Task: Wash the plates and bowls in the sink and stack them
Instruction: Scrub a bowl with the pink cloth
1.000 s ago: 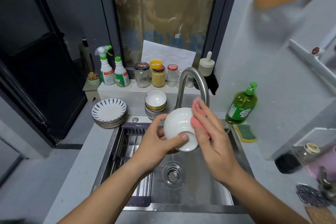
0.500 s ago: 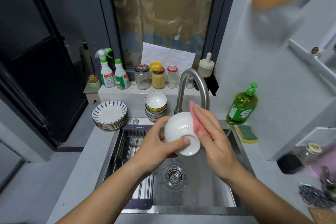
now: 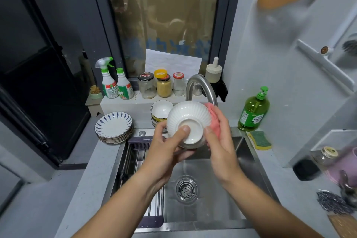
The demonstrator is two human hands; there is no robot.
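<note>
A white ribbed bowl (image 3: 188, 117) is held bottom toward me above the steel sink (image 3: 249, 162). My left hand (image 3: 166, 147) grips it, thumb on the foot ring and fingers under the rim. My right hand (image 3: 220, 137) presses a pink cloth (image 3: 212, 116) against the bowl's right side. A stack of blue-patterned plates (image 3: 114, 127) sits on the counter at the sink's back left. A stack of bowls (image 3: 161, 111) stands behind the held bowl, partly hidden by it.
The faucet (image 3: 201, 87) arches just behind the bowl. A green soap bottle (image 3: 253, 111) and a yellow-green sponge (image 3: 259, 140) sit right of the sink. Jars and spray bottles (image 3: 116, 83) line the ledge. A drying rack (image 3: 139, 160) spans the sink's left part.
The bowl has tipped so its foot faces me and has risen slightly. My right hand with the pink cloth has slid round the bowl's right side.
</note>
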